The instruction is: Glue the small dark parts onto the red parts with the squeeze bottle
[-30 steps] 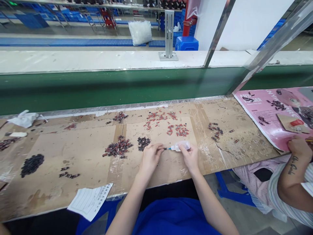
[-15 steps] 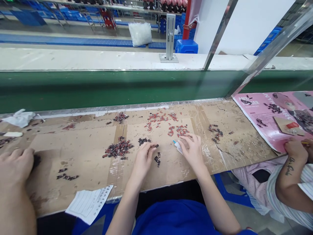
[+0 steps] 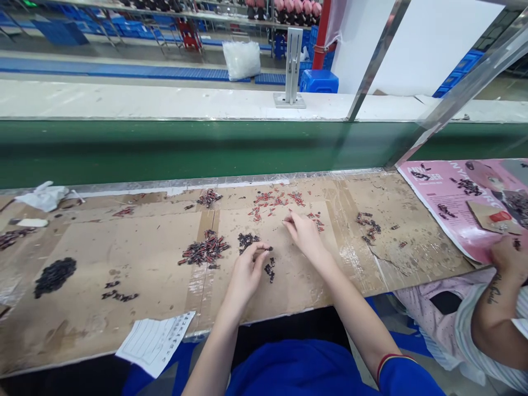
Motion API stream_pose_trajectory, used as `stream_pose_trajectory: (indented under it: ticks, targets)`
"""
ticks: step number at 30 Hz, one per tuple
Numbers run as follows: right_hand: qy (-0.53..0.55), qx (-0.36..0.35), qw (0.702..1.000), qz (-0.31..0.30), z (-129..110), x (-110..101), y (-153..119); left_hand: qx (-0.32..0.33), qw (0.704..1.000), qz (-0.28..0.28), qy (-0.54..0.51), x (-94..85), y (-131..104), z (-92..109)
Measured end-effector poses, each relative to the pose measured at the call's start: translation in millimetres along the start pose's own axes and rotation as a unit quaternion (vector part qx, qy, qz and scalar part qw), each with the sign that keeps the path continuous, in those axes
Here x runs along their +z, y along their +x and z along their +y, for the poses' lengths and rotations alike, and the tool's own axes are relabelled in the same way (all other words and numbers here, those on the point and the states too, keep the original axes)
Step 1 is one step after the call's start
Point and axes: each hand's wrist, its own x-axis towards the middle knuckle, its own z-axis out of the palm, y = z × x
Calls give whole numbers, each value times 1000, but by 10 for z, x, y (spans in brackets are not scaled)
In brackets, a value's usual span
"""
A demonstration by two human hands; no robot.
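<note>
My left hand [image 3: 248,268] is closed in a pinch on a small black part [image 3: 269,249], held just above the cardboard. A loose pile of small black parts [image 3: 247,241] lies by its fingers, and a few more black parts [image 3: 269,270] lie to its right. My right hand [image 3: 304,234] reaches forward with thumb and forefinger together, beside scattered small red parts [image 3: 264,197]. What those fingertips hold, if anything, is too small to make out. Some red parts [image 3: 317,221] lie partly behind this hand. Left of my left hand is a heap of red-and-black pieces [image 3: 204,250].
Cardboard [image 3: 144,236] covers the bench below a green wall [image 3: 165,154]. A black heap [image 3: 55,276], a paper sheet [image 3: 154,344] and a white cloth [image 3: 43,196] lie leftward. At right, a co-worker's hand [image 3: 506,256] is near a pink poster [image 3: 449,220].
My right hand has moved forward and left to the red parts; the white, blue-tipped item it held is out of sight. A co-worker's hand at left has withdrawn, uncovering the black heap.
</note>
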Motion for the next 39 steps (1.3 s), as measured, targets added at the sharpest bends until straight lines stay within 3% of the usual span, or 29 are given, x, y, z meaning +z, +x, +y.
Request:
stream_pose_trajectory:
  ticks: [5,9,15,24,31,39]
  targets:
    - [220,-159,960,74,-8,-158,-269,-50,996,-28,-73,19,-2,91]
    - [271,-170,944,77,-39,-241,-460,-59,993,-36,-94,19,-17,201]
    - [264,-156,948,79,-13,-234,-551,-41,995,-36,-85,25,-36,292]
    - [153,-296,939,83,100,-234,-564,-48,996,-42,-58,38,-61,262]
    - [47,-338,937,78,111,-218,-629,-49,997,-35,-42,65,-89,364]
    - [73,-350,927,117,127,-275,-648,-52,995,-54,-72,98,-80,462]
